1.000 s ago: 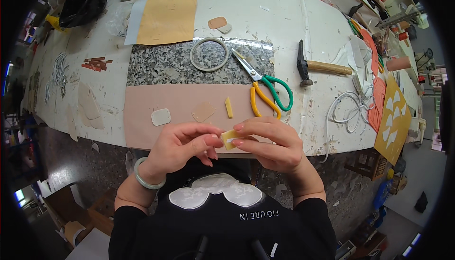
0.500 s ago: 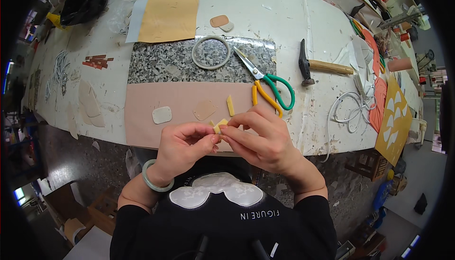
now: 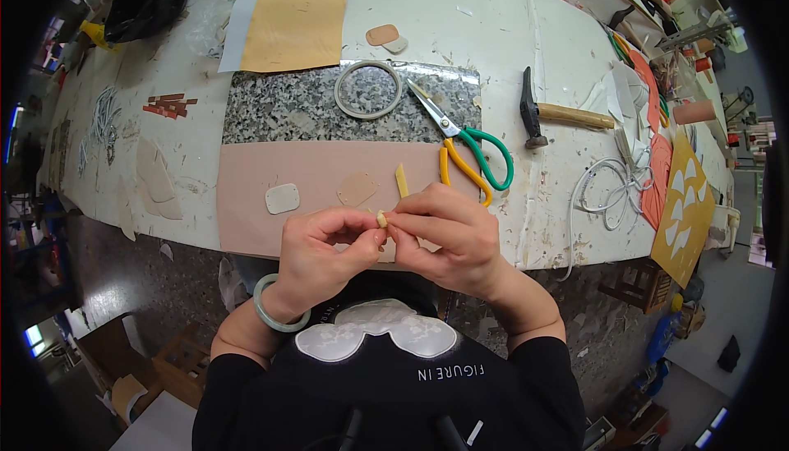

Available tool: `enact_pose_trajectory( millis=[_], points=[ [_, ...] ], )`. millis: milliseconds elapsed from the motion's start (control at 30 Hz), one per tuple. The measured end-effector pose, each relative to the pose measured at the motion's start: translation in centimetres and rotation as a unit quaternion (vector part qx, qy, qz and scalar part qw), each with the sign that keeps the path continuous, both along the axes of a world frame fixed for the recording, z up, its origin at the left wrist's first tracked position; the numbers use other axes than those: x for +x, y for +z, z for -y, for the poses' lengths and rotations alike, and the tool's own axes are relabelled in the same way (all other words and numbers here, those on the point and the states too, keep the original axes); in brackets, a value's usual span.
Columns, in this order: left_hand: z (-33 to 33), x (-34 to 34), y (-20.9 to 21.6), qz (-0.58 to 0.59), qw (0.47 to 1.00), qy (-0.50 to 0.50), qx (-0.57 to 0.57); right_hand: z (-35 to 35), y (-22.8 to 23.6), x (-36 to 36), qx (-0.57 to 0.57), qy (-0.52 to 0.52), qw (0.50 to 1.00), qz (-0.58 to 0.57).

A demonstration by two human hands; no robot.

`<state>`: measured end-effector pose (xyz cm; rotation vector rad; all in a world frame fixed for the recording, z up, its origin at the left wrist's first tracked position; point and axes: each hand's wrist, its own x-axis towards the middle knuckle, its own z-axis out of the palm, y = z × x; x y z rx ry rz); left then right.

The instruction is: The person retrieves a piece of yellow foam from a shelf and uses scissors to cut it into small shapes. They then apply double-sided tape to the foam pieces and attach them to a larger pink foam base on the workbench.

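Fingertips to fingertips, my left hand (image 3: 329, 241) and my right hand (image 3: 448, 233) pinch a small pale yellow strip (image 3: 381, 219) between them, just above the pink sheet (image 3: 246, 163). Its far end and much of its length are hidden by the fingers. Beyond the hands, a flat tan rounded piece (image 3: 358, 189) and a white rounded piece (image 3: 282, 198) with small holes lie on the sheet. Another yellow strip (image 3: 401, 180) rests close to my right fingers. Scissors (image 3: 450, 128) with one green and one yellow handle lie past my right hand, blades pointing away.
A grey ring (image 3: 340, 102) lies on the speckled stone slab (image 3: 275, 114). To the right are a hammer (image 3: 567, 116) and white cord (image 3: 585, 188). Reddish-brown strips (image 3: 168, 106) and pale offcuts (image 3: 156, 184) lie left. A yellow-tan sheet (image 3: 300, 16) covers part of the far table.
The yellow strip has been turned and folded between my fingertips, so less of it shows now. Both hands stay nearly in place, pressed closer together.
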<state>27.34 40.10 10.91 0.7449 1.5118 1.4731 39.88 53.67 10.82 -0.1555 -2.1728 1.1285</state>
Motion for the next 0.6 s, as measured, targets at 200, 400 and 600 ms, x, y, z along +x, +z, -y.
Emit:
enact_pose_trajectory(
  millis=[200, 400, 600],
  points=[
    [0.2, -0.8, 0.3, 0.062, 0.997, -0.025, -0.031, -0.1, 0.0, 0.6, -0.129, 0.034, 0.99, 0.055],
    [0.5, -1.1, 0.0, 0.09, 0.995, -0.027, -0.024, -0.3, -0.1, 0.5, -0.146, 0.044, 0.986, 0.062],
    [0.7, -1.2, 0.0, 0.108, 0.994, -0.032, -0.004, -0.1, 0.4, 0.1, 0.005, 0.029, 0.999, 0.035]
  ],
)
